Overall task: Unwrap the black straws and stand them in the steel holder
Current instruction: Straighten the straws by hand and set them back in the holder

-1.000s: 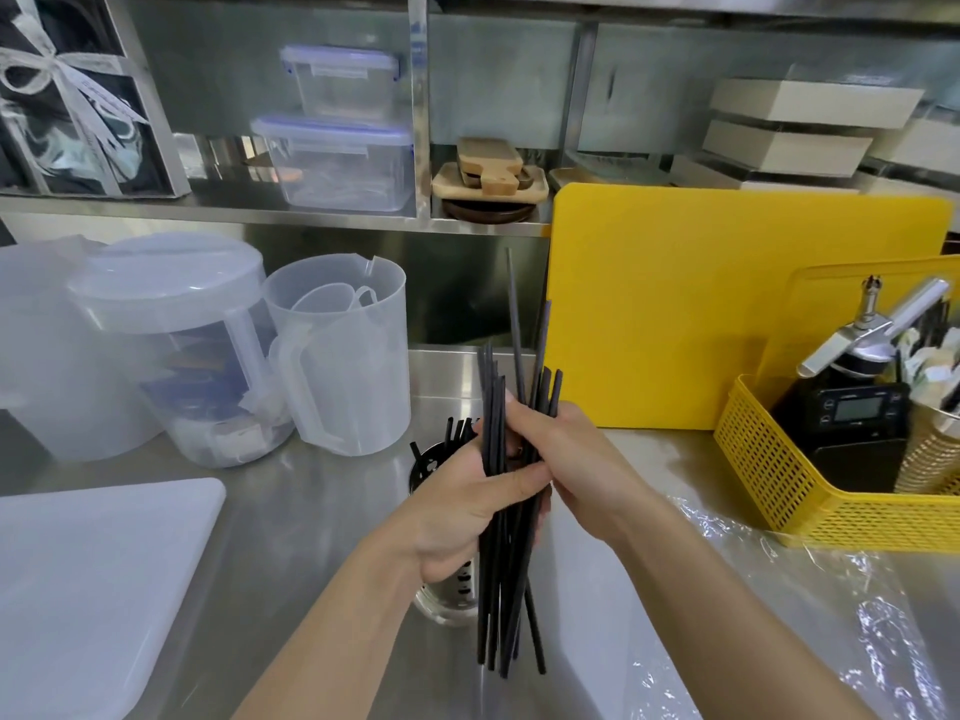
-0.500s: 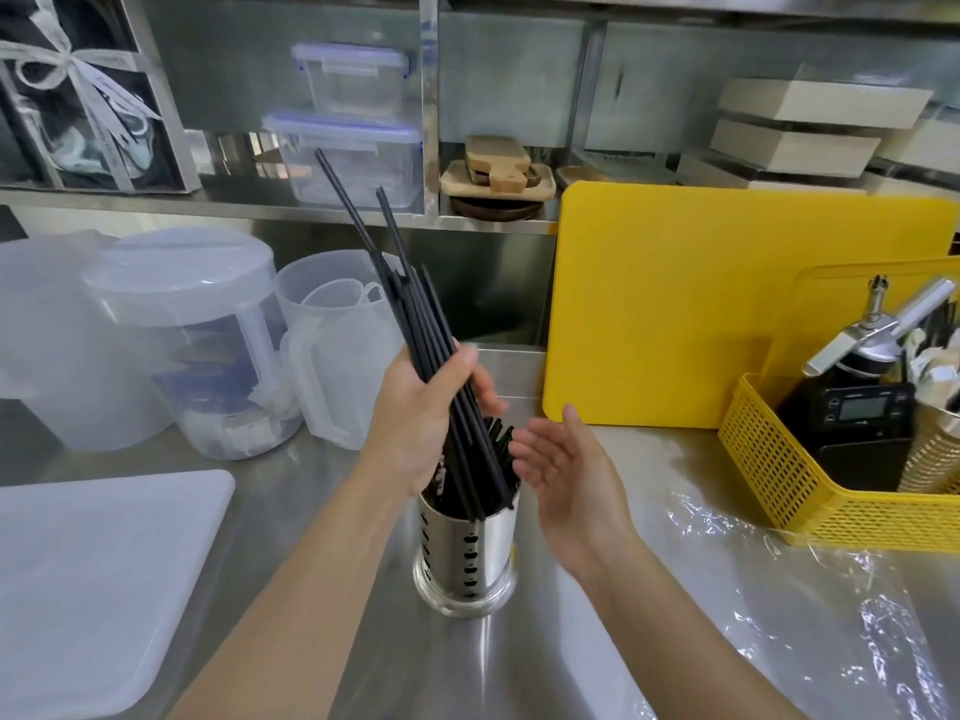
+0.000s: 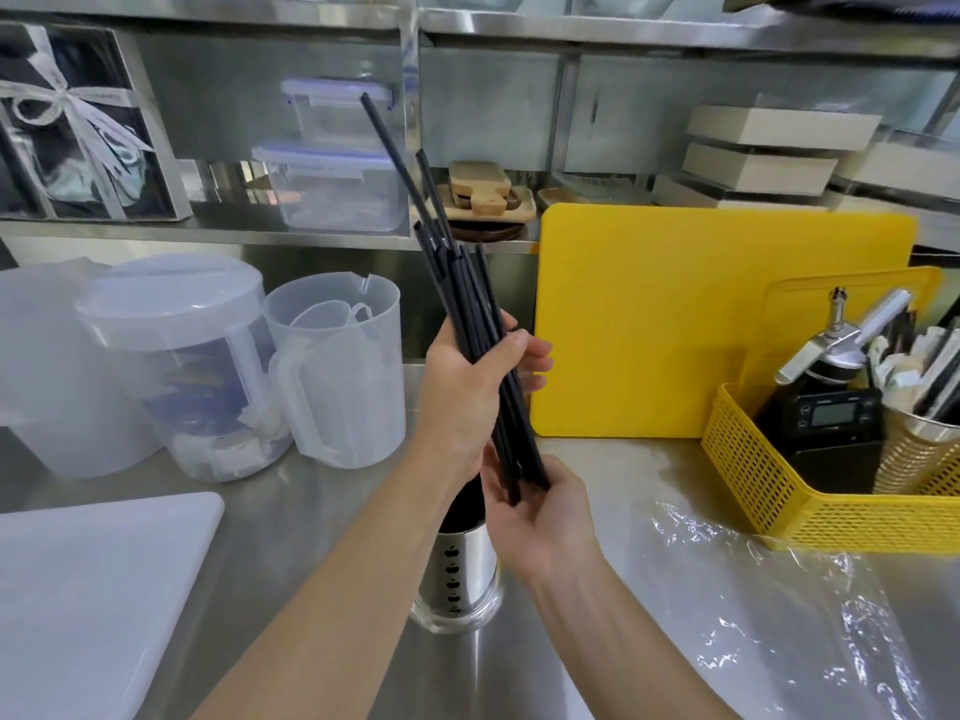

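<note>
A bundle of several black straws [image 3: 460,283] leans up and to the left, held above the steel holder [image 3: 460,579]. My left hand [image 3: 467,387] is closed around the middle of the bundle. My right hand [image 3: 540,517] cups the lower ends of the straws just above the holder's rim. The holder stands on the steel counter below both hands; its inside looks dark and is mostly hidden by my hands. The clear plastic wrap [image 3: 769,605] lies crumpled on the counter to the right.
Clear plastic jugs [image 3: 332,376] stand at the left, a white cutting board [image 3: 98,589] at the near left. A yellow cutting board [image 3: 701,314] leans on the back wall. A yellow basket [image 3: 779,485] with tools sits at the right.
The bundle has risen out of the holder. My right hand moved from open beside the holder to under the straws' lower ends. My left hand still grips the bundle.
</note>
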Available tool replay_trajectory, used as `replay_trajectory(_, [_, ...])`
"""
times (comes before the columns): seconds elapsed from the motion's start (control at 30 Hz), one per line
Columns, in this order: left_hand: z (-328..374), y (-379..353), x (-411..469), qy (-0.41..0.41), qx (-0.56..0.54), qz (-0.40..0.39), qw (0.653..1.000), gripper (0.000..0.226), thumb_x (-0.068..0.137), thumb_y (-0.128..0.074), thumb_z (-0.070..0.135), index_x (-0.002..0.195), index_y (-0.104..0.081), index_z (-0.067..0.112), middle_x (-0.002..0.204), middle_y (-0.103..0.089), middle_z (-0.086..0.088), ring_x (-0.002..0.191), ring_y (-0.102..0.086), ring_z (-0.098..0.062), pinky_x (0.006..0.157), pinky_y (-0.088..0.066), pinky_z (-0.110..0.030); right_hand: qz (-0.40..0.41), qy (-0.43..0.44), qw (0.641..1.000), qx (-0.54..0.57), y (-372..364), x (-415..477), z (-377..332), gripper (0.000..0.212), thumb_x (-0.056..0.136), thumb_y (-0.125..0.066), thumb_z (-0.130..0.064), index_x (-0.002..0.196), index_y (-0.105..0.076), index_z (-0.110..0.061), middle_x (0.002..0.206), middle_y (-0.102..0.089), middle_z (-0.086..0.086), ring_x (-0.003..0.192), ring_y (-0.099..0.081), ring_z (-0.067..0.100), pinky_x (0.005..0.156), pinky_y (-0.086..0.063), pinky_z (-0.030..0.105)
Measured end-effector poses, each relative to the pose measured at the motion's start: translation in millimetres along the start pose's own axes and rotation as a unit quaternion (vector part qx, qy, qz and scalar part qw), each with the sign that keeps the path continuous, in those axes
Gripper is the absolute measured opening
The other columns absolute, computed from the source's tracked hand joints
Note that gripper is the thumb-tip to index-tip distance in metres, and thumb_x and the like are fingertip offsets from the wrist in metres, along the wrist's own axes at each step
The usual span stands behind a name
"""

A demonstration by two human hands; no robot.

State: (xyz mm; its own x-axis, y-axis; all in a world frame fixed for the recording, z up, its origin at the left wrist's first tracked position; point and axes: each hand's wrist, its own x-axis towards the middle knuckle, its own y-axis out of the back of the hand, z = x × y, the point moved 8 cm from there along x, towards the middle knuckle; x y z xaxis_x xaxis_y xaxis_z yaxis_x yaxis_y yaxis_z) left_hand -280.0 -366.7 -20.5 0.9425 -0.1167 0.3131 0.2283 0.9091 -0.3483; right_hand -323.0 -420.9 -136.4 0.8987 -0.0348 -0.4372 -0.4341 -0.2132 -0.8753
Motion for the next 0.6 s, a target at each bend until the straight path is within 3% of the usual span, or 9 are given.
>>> replay_trajectory(0.13, [1,-1,-4,-0.006,0.043,0.001,0.999,0.015,0.082,-0.060,-0.007,0.095,-0.056,-0.003,0.073,-0.066,-0.006,0.065,-0.065,-0.017,0.068,-0.057,-0.033,0.010,-0.005,1.000,0.022,3,-3,4,0.023,0.090,-0.038,-0.002,0.090,-0.059,0.007,0.087,-0.063,0.020,0.085,-0.062,0.030,0.090,-0.049,0.034])
replay_trajectory(0.3, [4,-3,-7,-0.011,0.055,-0.009,0.998,0.019,0.081,-0.061,-0.008,0.093,-0.056,0.005,0.064,-0.068,0.002,0.061,-0.065,-0.014,0.068,-0.055,-0.031,-0.010,-0.010,1.000,0.015,-1,-4,7,0.025,0.091,-0.038,-0.003,0.085,-0.061,0.004,0.064,-0.068,0.016,0.072,-0.063,0.026,0.079,-0.052,0.032])
replay_trajectory(0.43, [9,-10,-12,-0.031,0.106,-0.024,0.994,0.012,0.086,-0.054,-0.003,0.081,-0.056,0.008,0.059,-0.055,0.000,0.057,-0.055,-0.009,0.064,-0.051,-0.024,-0.027,-0.019,0.999,-0.011,1,0,12,0.022,0.090,-0.040,-0.002,0.086,-0.061,0.004,0.065,-0.067,0.014,0.064,-0.065,0.023,0.064,-0.056,0.028])
replay_trajectory(0.53, [3,-9,-14,-0.016,0.143,-0.030,0.989,0.012,0.089,-0.053,0.004,0.080,-0.055,0.011,0.052,-0.049,0.004,0.051,-0.049,-0.010,0.060,-0.049,-0.030,-0.022,-0.016,0.999,-0.047,11,8,12,0.020,0.089,-0.040,0.001,0.092,-0.059,0.004,0.075,-0.062,0.015,0.069,-0.059,0.024,0.070,-0.051,0.029])
replay_trajectory(0.6, [-5,-6,-15,0.009,0.141,-0.020,0.990,0.013,0.090,-0.056,0.010,0.078,-0.054,0.016,0.049,-0.047,0.005,0.046,-0.045,-0.011,0.051,-0.046,-0.027,-0.024,-0.004,0.993,-0.119,14,11,8,0.018,0.086,-0.043,0.001,0.084,-0.061,0.001,0.072,-0.058,0.012,0.065,-0.054,0.021,0.068,-0.047,0.028])
